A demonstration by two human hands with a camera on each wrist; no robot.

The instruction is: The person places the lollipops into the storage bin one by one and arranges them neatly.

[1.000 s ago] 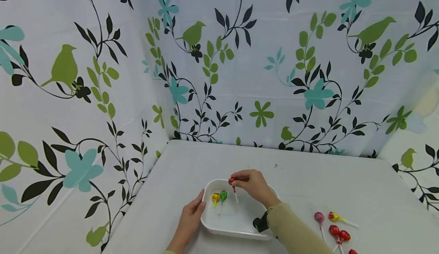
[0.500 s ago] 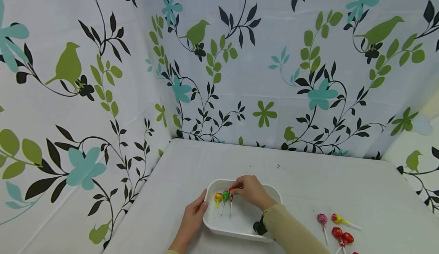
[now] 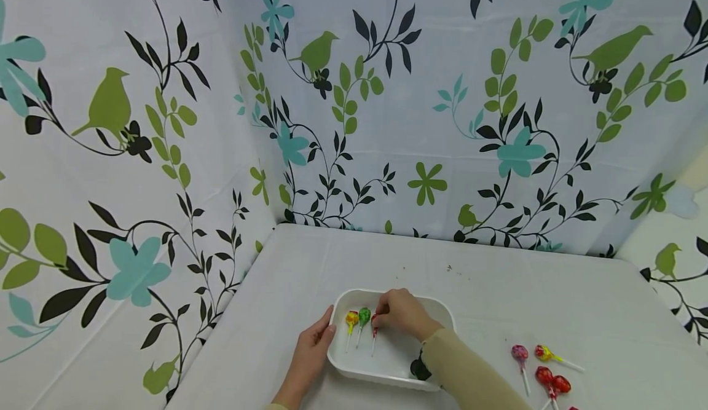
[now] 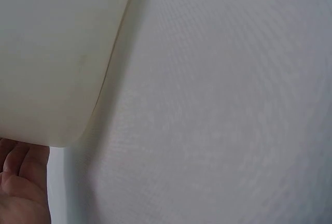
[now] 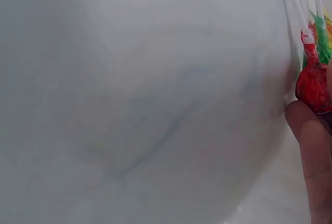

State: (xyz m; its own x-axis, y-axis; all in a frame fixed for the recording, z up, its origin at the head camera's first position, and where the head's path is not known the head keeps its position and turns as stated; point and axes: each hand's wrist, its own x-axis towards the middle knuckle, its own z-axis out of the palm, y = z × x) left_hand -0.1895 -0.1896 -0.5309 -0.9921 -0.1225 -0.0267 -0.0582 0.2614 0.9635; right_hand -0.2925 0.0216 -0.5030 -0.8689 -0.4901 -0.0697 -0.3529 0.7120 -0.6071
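A white tray stands on the table, with a yellow lollipop and a green lollipop lying side by side in its left part. My left hand grips the tray's left side, thumb at the rim; the left wrist view shows its fingers against the outer wall. Inside the tray, my right hand pinches a red lollipop by its wrapped head, just right of the green one. Its white stick points toward me. The fingers partly cover the red head in the head view.
To the right of the tray lie loose lollipops: a purple one, a yellow-and-red one and several red ones, some cut off by the frame's bottom. A patterned cloth hangs behind and left of the table.
My right hand has brought the red lollipop down into the tray beside the green one, its stick now lying in line with the others. The left hand has stayed at the tray's side.
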